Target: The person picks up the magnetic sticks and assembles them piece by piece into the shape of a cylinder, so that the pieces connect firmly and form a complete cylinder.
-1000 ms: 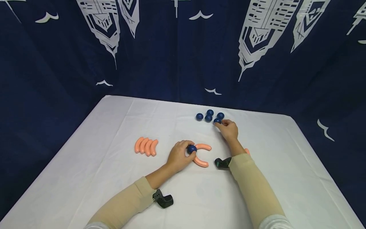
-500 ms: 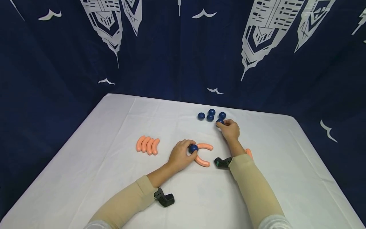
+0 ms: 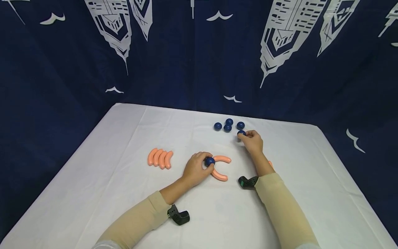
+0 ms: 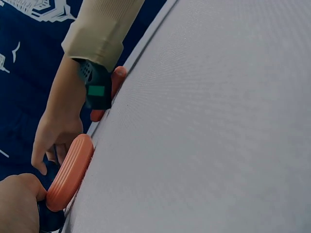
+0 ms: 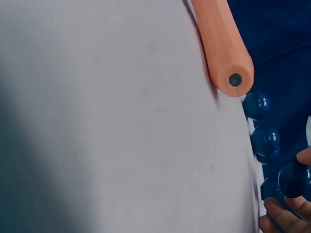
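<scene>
My left hand holds a glossy dark blue ball between thumb and fingers, low over the white table. Two curved orange ribbed rods fan out from that ball toward the right, their near ends right at it. Farther back, my right hand pinches a second blue ball between thumb and fingers. Beyond it sit several more blue balls in a loose cluster. In the right wrist view, one orange rod shows a small dark disc in its end.
Several orange rods lie side by side at the left of the white-covered table. Another orange rod is partly hidden behind my right forearm. A dark blue printed curtain hangs behind the table's far edge.
My right hand has drawn its ball a little to the right, away from the other blue balls. The left hand keeps its hold in nearly the same place.
</scene>
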The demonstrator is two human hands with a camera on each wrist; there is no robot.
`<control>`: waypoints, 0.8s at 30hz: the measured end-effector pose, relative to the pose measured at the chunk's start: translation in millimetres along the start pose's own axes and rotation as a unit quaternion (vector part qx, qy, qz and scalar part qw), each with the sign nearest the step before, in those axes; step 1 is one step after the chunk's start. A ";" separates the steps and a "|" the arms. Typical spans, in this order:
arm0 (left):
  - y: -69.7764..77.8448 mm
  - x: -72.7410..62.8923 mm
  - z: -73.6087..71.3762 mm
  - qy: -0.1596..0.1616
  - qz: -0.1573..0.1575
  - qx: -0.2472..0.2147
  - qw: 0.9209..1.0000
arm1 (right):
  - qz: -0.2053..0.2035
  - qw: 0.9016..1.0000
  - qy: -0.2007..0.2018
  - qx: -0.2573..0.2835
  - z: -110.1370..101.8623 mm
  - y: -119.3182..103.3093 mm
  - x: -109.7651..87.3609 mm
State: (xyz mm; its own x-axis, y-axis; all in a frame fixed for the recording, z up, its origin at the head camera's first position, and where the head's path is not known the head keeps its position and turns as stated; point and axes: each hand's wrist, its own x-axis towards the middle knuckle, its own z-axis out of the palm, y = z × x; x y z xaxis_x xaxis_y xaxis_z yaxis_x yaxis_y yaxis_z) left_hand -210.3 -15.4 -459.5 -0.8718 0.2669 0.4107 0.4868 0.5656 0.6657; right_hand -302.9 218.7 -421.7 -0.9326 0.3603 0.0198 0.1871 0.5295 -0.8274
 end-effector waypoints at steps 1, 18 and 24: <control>0.2 -0.1 -0.2 -0.001 -0.001 -0.001 1.000 | 0.000 1.000 -0.004 0.001 -1.7 0.5 -1.6; -0.8 -0.8 0.0 0.005 0.004 -0.004 1.000 | -0.032 0.997 -0.067 0.030 -19.8 2.4 -39.7; 0.2 -0.9 -0.1 0.007 0.009 -0.007 1.000 | -0.042 0.995 -0.077 0.040 -21.3 1.0 -53.9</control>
State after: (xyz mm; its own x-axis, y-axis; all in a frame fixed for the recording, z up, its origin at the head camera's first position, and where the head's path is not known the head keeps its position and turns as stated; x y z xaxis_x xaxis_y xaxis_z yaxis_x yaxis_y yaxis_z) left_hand -209.4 -15.6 -459.6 -0.8618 0.2660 0.4319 0.5036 0.5504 0.6659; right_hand -245.9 216.2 -411.6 -0.9815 0.1914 0.0092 0.0868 0.4871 -0.8690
